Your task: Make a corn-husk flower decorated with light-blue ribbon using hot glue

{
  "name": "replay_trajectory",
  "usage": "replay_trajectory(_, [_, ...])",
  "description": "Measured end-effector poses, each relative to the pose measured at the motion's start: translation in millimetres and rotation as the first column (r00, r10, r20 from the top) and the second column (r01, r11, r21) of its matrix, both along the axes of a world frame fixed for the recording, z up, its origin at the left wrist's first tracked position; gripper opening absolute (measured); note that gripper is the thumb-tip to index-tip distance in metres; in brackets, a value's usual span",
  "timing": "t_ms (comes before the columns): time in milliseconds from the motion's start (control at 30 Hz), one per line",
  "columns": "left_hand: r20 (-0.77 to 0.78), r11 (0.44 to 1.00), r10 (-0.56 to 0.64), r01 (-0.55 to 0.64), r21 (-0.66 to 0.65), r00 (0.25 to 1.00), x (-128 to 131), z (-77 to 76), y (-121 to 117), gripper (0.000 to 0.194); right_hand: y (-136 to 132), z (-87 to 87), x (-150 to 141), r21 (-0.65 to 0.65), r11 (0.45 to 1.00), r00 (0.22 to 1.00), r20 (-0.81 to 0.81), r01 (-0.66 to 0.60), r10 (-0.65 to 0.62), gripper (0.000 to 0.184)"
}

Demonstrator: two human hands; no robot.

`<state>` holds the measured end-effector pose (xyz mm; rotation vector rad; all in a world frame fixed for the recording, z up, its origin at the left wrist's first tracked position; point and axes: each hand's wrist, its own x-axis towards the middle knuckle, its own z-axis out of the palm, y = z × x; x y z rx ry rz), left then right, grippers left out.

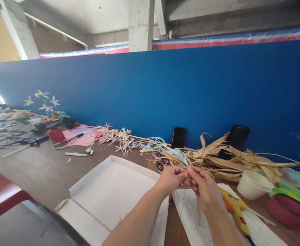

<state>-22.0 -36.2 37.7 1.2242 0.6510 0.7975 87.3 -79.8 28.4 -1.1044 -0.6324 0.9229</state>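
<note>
My left hand [172, 179] and my right hand [201, 184] meet above the table, fingertips pinched close together. Whatever they hold between them is thin and mostly hidden by the fingers. A light blue ribbon [181, 155] comes up to the fingertips from behind; whether it is in my grip I cannot tell. Below my right hand a thin pale stick [200, 218] shows against a printed sheet [191, 213]. Dried tan husk strips [232, 160] lie just beyond my hands, and scissors handles [159, 166] poke out beside my left hand.
An open white box [108, 191] lies to the left. On the right are a yellow glue gun [235, 208], a white cup [255, 184] and a pink bowl [289, 212]. A phone [179, 137] leans on the blue partition [139, 89]. Pale husk flowers [122, 136] lie behind the box.
</note>
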Motion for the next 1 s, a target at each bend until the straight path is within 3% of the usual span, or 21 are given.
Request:
replay_trajectory(167, [-0.01,1.0,0.005,-0.004,0.031,1.0,0.3,-1.9,1.4,0.034,-0.2,-1.8,1.4,0.039,0.999,0.999,0.051,-0.002,0.0,0.033])
replay_trajectory(333, [-0.017,1.0,0.001,-0.001,0.027,1.0,-1.6,1.3,0.3,0.035,-1.3,2.0,-1.3,0.03,0.999,1.0,0.001,0.014,-0.014,0.033])
replay_trajectory(633, [0.006,0.992,-0.105,0.104,0.068,0.994,-9.8,6.0,-0.4,0.042,-3.7,5.9,0.9,0.006,1.0,1.0,0.029,0.012,-0.012,0.033])
replay_trajectory(1000, [0.011,0.98,-0.177,0.177,-0.091,0.984,-17.2,3.9,7.2,0.043,-8.0,10.5,1.7,0.052,0.992,0.99,-0.083,-0.112,0.116,0.03])
